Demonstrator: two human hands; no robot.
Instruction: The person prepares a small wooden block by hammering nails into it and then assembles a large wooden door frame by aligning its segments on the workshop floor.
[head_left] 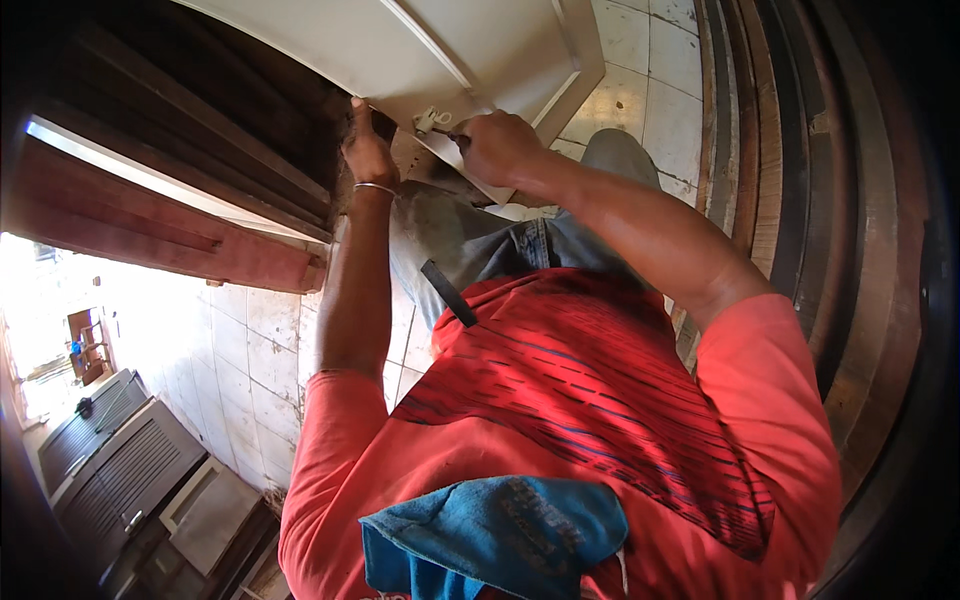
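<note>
A white panelled door (pixel 510 70) lies slanted across the top of the view, its near edge by my knees. My left hand (pixel 368 152) is at that edge, thumb up against it, gripping the door; its other fingers are mostly hidden. My right hand (pixel 500 148) is closed round a slim dark tool (pixel 460 137), which looks like a screwdriver, mostly covered by the fist. Just left of the tool, a small pale metal fitting (pixel 432 121), perhaps a hinge or latch, sits on the door near its edge.
Long wooden boards (pixel 760 150) are stacked along the right side. Dark timbers and a reddish beam (pixel 170 215) lie to the left. Louvred panels (pixel 130 460) lean at lower left. White floor tiles (pixel 625 95) show beyond the door. A blue towel (pixel 495 530) hangs at my chest.
</note>
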